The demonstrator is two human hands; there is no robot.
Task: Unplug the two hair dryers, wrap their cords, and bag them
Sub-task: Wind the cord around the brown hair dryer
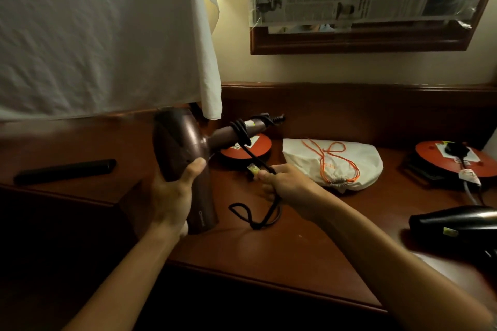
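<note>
the left hand (172,185) is wrapped round the barrel of the brown hair dryer (185,164), held above the counter (282,244); the right hand (285,183) pinches its black cord (258,164) just right of the dryer; a few turns already circle the handle; a slack loop hangs below; the body looks rigid, smooth, likely slippery, best held at the barrel; the cord is limp; right of the dryer lie the white drawstring bag (357,158) and, farther, the black hair dryer (457,220).

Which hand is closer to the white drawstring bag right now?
The right hand, gripping the cord just left of the white bag. The left hand holds the brown dryer, farther left of it.
</note>
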